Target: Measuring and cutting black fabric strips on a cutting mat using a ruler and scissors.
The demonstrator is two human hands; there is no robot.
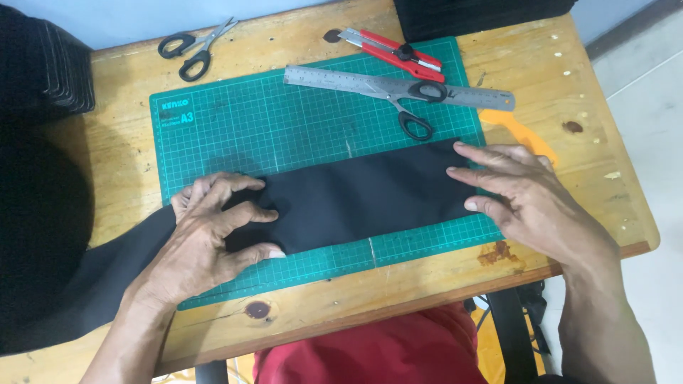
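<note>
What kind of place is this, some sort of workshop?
Probably a small sewing or craft workshop. A wooden table carries a green cutting mat with a steel ruler, scissors and a red utility knife. Both hands, left and right, press a strip of black cloth flat.

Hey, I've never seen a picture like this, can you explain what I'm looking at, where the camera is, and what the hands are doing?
There is one view, from a camera worn on a person's head, looking down at their bare hands over a wooden table. A green gridded cutting mat lies on it. Across the mat stretches a long strip of black fabric. The left hand and right hand press flat on its ends; neither grips anything. Behind lie a steel ruler, black-handled scissors on it, a red utility knife and a second pair of scissors.
</note>
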